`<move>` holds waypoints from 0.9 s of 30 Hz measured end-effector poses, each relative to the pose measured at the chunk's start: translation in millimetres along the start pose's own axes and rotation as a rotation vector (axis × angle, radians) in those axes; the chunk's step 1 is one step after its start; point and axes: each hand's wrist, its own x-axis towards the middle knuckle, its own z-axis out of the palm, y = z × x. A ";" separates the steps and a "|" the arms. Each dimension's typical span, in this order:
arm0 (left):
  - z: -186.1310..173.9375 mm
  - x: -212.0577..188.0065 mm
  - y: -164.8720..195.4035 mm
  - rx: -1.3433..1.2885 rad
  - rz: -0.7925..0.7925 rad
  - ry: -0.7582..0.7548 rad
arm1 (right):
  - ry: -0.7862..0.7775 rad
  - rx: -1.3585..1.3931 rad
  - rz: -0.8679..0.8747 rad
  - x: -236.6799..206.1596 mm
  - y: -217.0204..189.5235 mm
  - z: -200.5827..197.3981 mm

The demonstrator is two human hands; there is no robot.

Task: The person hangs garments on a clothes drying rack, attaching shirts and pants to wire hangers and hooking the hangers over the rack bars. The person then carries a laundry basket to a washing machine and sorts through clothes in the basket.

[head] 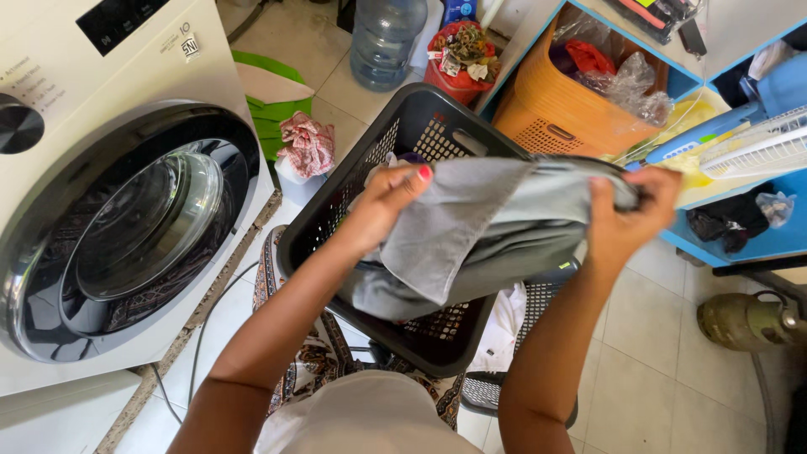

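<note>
A black basket with perforated walls is seen tilted on the floor just beside the washer, whose round door is shut, patterned cloth being visible behind its glass. Inside the basket, pale and dark laundry is glimpsed near the far wall, most of the inside being hidden by a grey garment held over it. An orange basket is set in a blue shelf past the black basket's right rim, and is filled with crumpled clear bags and a red item. A red bucket stuffed with scraps and a water jug are placed beyond the far rim, and a crumpled pink-patterned rag is left at the washer's far corner. The left hand is raised above the basket's left rim, its fingers pinched shut on the garment's left edge. The right hand is closed on the bunched right end, above the right rim. The hands are held well apart, the garment stretched between them and sagging towards the basket's near edge. Both forearms are extended forward from the lap.
</note>
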 end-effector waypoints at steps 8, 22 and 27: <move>-2.6 49.6 43.9 -0.809 -0.312 0.145 | -0.150 -0.031 0.005 -75.8 -99.5 86.7; -32.9 126.4 -17.9 -1.174 -0.285 -0.118 | -0.507 -0.007 0.390 -131.7 -39.7 78.5; -53.6 113.4 -73.0 -0.156 -0.234 0.385 | -0.191 0.181 0.647 -147.1 -6.1 81.4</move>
